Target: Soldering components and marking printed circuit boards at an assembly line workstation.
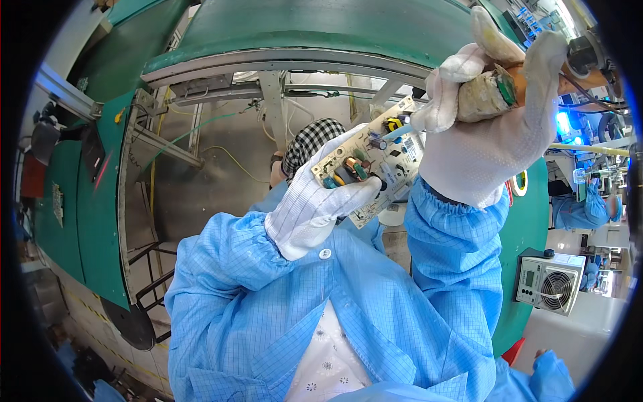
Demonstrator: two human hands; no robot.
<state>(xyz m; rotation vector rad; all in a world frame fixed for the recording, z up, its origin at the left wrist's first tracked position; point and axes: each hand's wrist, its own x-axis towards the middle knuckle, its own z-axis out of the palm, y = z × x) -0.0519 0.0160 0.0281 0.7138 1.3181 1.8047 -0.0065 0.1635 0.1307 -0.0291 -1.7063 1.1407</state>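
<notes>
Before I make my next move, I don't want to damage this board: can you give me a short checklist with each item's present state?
1. Left hand gripping the circuit board: ok, thumb over its front.
2. Right hand holding the wrapped tool: ok.
3. Both hands gloved: ok.
4. Tool's pale front end aimed at the board: ok; whether it touches a part: cannot tell.
5. Board resting on the green tabletop: not ok, it is hand-held.
6. Board's far face undamaged: cannot tell, it is hidden.
</notes>
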